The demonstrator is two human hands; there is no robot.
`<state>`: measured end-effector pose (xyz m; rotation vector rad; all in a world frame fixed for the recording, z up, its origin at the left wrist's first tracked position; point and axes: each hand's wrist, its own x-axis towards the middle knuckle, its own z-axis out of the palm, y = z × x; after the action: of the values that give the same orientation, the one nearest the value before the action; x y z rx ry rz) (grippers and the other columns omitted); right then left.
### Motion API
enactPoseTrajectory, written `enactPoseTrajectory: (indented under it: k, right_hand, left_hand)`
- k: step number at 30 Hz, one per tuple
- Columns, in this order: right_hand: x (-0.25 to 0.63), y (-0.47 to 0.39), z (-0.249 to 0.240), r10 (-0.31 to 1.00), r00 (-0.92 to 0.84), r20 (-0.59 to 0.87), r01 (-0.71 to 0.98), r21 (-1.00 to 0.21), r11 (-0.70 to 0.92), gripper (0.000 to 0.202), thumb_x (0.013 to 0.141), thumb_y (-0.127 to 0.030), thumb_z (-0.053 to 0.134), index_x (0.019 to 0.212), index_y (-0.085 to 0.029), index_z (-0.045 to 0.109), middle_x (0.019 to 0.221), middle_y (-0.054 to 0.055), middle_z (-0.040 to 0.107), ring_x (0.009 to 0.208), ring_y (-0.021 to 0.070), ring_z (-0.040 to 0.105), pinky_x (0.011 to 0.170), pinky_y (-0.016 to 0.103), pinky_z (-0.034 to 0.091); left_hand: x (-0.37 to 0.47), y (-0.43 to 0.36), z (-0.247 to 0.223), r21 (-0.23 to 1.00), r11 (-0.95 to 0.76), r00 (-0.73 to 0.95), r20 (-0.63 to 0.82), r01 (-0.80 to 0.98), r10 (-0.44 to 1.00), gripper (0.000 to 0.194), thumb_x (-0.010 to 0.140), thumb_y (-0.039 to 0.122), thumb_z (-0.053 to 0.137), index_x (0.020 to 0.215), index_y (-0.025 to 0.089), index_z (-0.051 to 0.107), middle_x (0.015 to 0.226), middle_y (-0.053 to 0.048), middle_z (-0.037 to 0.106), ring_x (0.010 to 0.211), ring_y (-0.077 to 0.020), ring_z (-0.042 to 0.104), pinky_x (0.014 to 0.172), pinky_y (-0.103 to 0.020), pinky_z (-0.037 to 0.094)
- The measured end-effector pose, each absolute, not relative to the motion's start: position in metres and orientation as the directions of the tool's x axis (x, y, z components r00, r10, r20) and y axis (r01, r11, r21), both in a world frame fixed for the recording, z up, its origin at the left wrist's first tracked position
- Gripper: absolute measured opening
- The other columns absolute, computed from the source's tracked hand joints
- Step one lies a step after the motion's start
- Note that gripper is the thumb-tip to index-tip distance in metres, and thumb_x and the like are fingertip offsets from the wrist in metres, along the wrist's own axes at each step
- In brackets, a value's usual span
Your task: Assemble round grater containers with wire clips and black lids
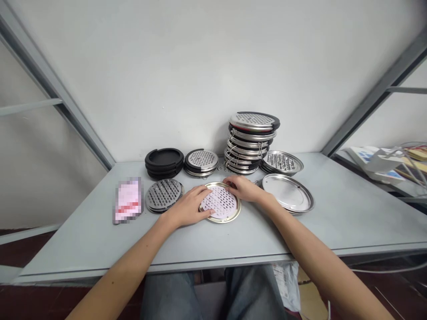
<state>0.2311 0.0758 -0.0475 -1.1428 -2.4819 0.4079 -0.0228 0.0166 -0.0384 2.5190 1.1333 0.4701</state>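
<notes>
A round plate [221, 203] with slotted holes and a shiny metal rim lies flat on the grey table, between my hands. My left hand [192, 206] rests at its left side, fingers spread, with the thumb and fingertips touching the perforated surface. At the plate's upper right edge, my right hand [243, 187] has its fingers bent over the rim and touching it. Left of the plate sit dark grey perforated discs [163, 194]. To the right are plain shiny metal discs [287, 192], stacked close to my right forearm.
Behind stand black rings [164, 161], a low stack of perforated plates [202, 160], a tall stack with metal clips [251, 142] and grater discs [283, 162]. A blurred pink packet [128, 200] lies left. Grey frame posts [373, 91] flank the table [213, 249].
</notes>
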Motion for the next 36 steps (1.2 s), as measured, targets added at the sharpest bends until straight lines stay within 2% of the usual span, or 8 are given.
enactPoseTrajectory:
  k: [6,13,17,26,36]
  right_hand:
    - [0.2303,0.0766,-0.0499,0.778,-0.594,0.204,0.680,-0.391,0.621,0.017,0.085,-0.015,0.051,0.098,-0.014,0.062,0.084,0.007,0.066,0.072,0.0163,0.057,0.066,0.026,0.041]
    - [0.2305,0.0776,-0.0528,0.762,-0.610,0.215,0.673,-0.366,0.642,0.015,0.084,-0.014,0.050,0.094,-0.016,0.061,0.081,0.006,0.063,0.072,0.0165,0.055,0.066,0.026,0.040]
    - [0.2302,0.0777,-0.0532,0.755,-0.617,0.224,0.668,-0.359,0.652,0.014,0.084,-0.015,0.049,0.092,-0.016,0.060,0.080,0.005,0.061,0.072,0.0162,0.054,0.067,0.026,0.039]
    - [0.2288,0.0804,-0.0544,0.765,-0.605,0.220,0.650,-0.417,0.635,0.014,0.080,-0.013,0.047,0.084,-0.016,0.059,0.074,0.002,0.057,0.066,0.0139,0.048,0.062,0.025,0.034]
    - [0.2221,0.0802,-0.0520,0.861,-0.483,0.160,0.714,-0.497,0.493,0.017,0.073,-0.013,0.052,0.083,-0.016,0.065,0.072,0.001,0.062,0.062,0.0121,0.049,0.058,0.023,0.033]
  left_hand:
    - [-0.0219,0.0160,-0.0373,0.406,-0.629,0.628,0.155,0.663,0.763,0.068,0.085,0.046,0.059,0.142,0.019,0.037,0.145,-0.013,0.042,0.136,-0.0268,0.036,0.113,-0.042,0.032]
    - [-0.0209,0.0152,-0.0360,0.403,-0.634,0.632,0.158,0.660,0.758,0.068,0.085,0.046,0.059,0.142,0.019,0.036,0.144,-0.013,0.043,0.135,-0.0278,0.037,0.112,-0.043,0.033]
    - [-0.0207,0.0153,-0.0356,0.419,-0.642,0.635,0.178,0.642,0.752,0.078,0.084,0.044,0.061,0.147,0.018,0.025,0.147,-0.013,0.040,0.134,-0.0281,0.039,0.111,-0.042,0.034]
    - [-0.0211,0.0162,-0.0377,0.423,-0.651,0.636,0.200,0.630,0.745,0.083,0.083,0.044,0.063,0.149,0.018,0.020,0.147,-0.014,0.040,0.133,-0.0295,0.041,0.109,-0.044,0.036]
    - [-0.0199,0.0162,-0.0363,0.408,-0.655,0.639,0.197,0.636,0.743,0.080,0.083,0.045,0.062,0.148,0.018,0.024,0.144,-0.013,0.042,0.132,-0.0285,0.040,0.109,-0.043,0.036]
